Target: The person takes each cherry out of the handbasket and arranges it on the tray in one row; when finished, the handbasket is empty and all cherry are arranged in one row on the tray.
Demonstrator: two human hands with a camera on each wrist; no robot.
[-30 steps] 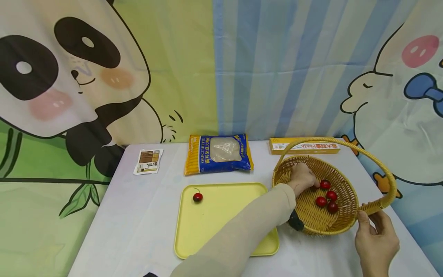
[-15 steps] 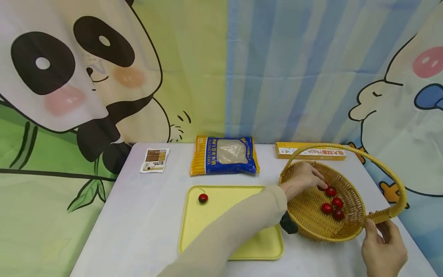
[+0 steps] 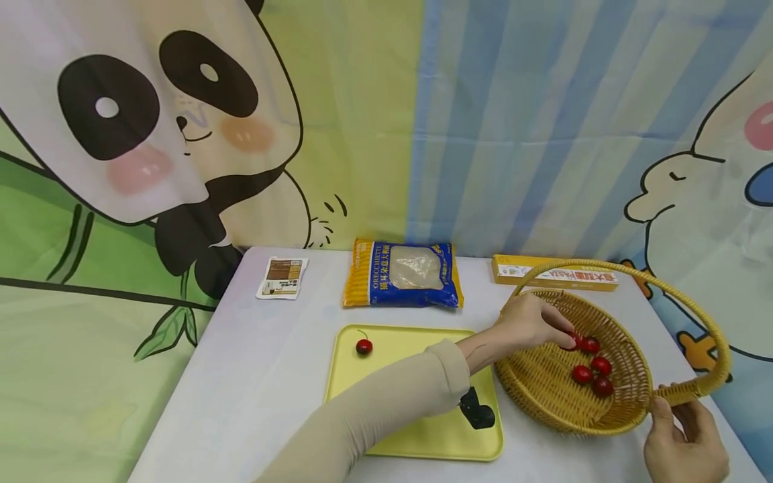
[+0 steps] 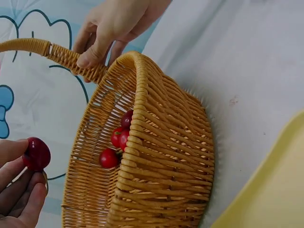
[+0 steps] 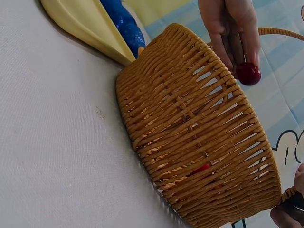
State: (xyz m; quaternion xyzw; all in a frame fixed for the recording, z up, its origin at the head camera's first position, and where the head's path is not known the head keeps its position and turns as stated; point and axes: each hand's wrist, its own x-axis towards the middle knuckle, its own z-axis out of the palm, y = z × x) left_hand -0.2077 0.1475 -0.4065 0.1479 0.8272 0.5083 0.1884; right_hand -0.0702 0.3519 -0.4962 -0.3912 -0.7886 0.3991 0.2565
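My left hand (image 3: 531,323) is raised over the left side of a round wicker basket (image 3: 543,386). It pinches a dark red cherry (image 4: 37,154) between fingertips and thumb, with a bit of stem below the fruit in the left wrist view. The right wrist view also shows this cherry (image 5: 248,74) above the basket rim. Several more cherries (image 3: 601,365) lie together in the right part of the basket. My right hand (image 3: 685,439) grips the wrapped base of the arched handle (image 3: 682,391) at the basket's right rim.
Left of the basket lies a yellow tray (image 3: 435,436) with one stemmed cherry (image 3: 364,347), partly covered by my left sleeve (image 3: 386,402). Behind stand a blue-and-yellow pasta bag (image 3: 404,275), a flat yellow pasta box (image 3: 555,272) and a small packet (image 3: 282,278). A printed curtain (image 3: 362,121) hangs beyond.
My left hand has come up from inside the basket with the cherry in its fingers, drawing back slightly. My right hand keeps its grip on the handle base. The head view has swung left.
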